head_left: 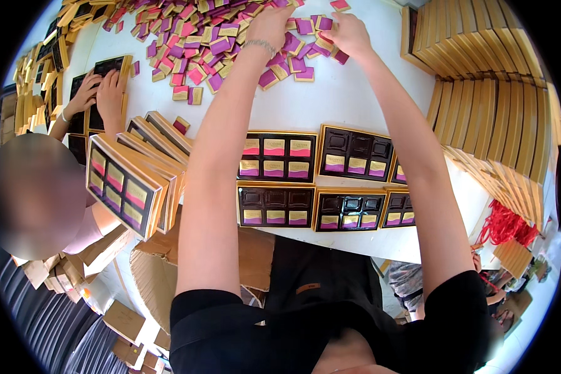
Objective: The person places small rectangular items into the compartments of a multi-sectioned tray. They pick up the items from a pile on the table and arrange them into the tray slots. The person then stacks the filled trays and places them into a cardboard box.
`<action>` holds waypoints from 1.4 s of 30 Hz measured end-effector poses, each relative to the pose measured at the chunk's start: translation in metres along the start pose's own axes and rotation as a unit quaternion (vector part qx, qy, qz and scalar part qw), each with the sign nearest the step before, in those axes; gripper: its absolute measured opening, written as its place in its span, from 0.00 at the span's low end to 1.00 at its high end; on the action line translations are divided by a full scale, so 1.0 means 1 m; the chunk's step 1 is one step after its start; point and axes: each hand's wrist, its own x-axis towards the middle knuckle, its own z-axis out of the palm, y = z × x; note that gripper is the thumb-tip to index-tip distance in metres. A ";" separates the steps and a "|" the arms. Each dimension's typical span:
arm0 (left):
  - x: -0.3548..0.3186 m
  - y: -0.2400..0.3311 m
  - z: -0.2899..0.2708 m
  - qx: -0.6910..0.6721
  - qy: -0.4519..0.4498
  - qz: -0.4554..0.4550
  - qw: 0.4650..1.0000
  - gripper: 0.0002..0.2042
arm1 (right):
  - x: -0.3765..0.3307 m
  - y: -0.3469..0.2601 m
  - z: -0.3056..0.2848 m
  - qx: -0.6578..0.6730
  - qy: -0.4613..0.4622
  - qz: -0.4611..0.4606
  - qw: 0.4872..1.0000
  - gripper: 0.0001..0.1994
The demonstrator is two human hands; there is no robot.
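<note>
Both my arms stretch forward over the table to a heap of small foil-wrapped squares [196,47], gold with pink or purple bands. My left hand [269,30], with a bracelet at its wrist, lies over the heap; its fingers are largely hidden. Right of it, my right hand [350,36] has bent fingers drawn together at the heap's edge; what they hold, if anything, is unclear. Below my hands lie open dark-lined gold boxes in two rows. One box [277,156] has pink squares above purple ones. Another box [355,152] and the near box [276,206] have purple squares only in their lower rows.
Filled boxes [119,187] lean in a stack by my left forearm. A co-worker's hands [100,96] touch boxes at the left. Gold boxes [492,118] stand packed along the right, near a red bundle of cords [508,224]. A cardboard carton [153,265] sits below the table edge.
</note>
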 end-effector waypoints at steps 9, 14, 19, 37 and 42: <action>0.016 0.013 -0.011 -0.033 -0.067 -0.104 0.992 0.09 | -0.002 0.053 0.019 0.140 -0.042 0.028 0.989 0.18; -0.040 0.074 -0.035 -0.486 0.074 -0.299 0.818 0.07 | -0.032 0.042 -0.011 0.076 -0.080 0.065 0.992 0.09; -0.123 0.181 -0.062 -0.557 -0.115 -0.312 0.761 0.12 | -0.109 0.040 -0.102 0.302 0.040 0.162 0.939 0.13; -0.191 0.248 -0.059 -0.077 -0.154 0.082 0.982 0.30 | -0.311 0.018 -0.114 -0.026 -0.094 -0.056 0.994 0.35; -0.197 0.240 -0.064 -0.035 -0.284 0.103 0.953 0.41 | -0.318 0.025 -0.113 -0.088 -0.162 -0.072 0.980 0.39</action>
